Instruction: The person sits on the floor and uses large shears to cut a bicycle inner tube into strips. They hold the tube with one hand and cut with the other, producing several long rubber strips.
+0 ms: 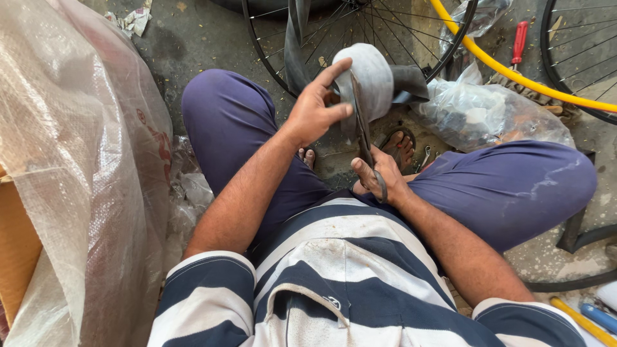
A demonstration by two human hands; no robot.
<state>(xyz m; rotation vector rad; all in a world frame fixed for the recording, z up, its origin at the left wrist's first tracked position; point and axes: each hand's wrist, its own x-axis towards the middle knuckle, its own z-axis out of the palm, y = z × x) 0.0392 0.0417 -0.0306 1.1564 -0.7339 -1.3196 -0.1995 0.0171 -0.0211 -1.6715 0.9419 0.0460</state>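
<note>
Here, your left hand (313,109) sits at upper centre of the frame, fingers spread and pinching a grey rubber strip (369,80) bent into a loop. Your right hand (379,177), just below it at centre, is closed on the handles of scissors (361,122); the blades run up into the strip, but the tips are lost behind the rubber. A black tube (297,45) hangs behind the strip, its top cut off by the frame edge. The wheel (360,26) at the top shows only its lower half. Right of the strip, a clear plastic bag (482,112) lies on the floor; what is inside is hard to make out. A red screwdriver (519,42) lies at upper right beside a yellow hose (514,76). A large woven sack (83,160) fills the left side, contents hidden.
</note>
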